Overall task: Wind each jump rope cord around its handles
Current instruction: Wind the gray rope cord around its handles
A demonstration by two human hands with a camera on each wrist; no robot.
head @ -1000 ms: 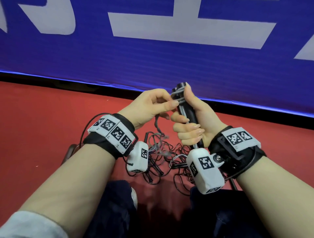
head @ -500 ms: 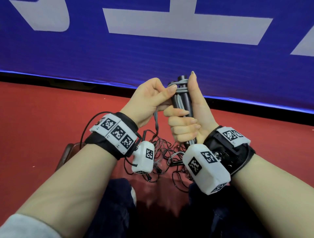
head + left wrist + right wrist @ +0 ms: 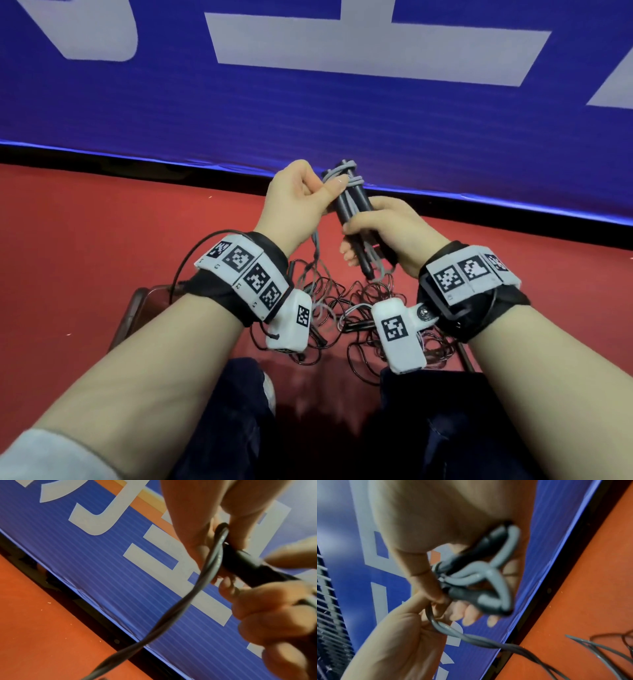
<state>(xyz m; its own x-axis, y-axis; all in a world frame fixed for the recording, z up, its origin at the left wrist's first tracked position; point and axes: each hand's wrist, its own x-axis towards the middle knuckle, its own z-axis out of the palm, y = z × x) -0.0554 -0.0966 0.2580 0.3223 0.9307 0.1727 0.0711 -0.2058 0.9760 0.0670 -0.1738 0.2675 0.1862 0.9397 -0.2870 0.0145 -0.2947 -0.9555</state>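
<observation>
Two black jump rope handles [image 3: 352, 205] are held side by side, tilted with their tops up and to the left. My right hand [image 3: 363, 233] grips their lower half, back of the hand up. A grey cord [image 3: 342, 173] is wrapped a few turns around their top ends. My left hand [image 3: 334, 186] pinches this cord beside the wraps. The free grey cord [image 3: 315, 253] hangs doubled from my left hand to the floor. The left wrist view shows the cord [image 3: 171, 608] running off a handle [image 3: 248, 563]. In the right wrist view, grey loops [image 3: 496, 574] leave the handles' lower ends.
A tangle of thin dark cords [image 3: 346, 308] and a loose black handle lies on the red floor [image 3: 102, 240] between my knees. A blue banner [image 3: 308, 113] with white letters stands close ahead, a black strip at its foot. A brown seat edge [image 3: 132, 311] shows at lower left.
The handles went from upright to tilted left. My right hand rolled over them, its thumb no longer stretched up. My left hand carried the cord across the top of the handles.
</observation>
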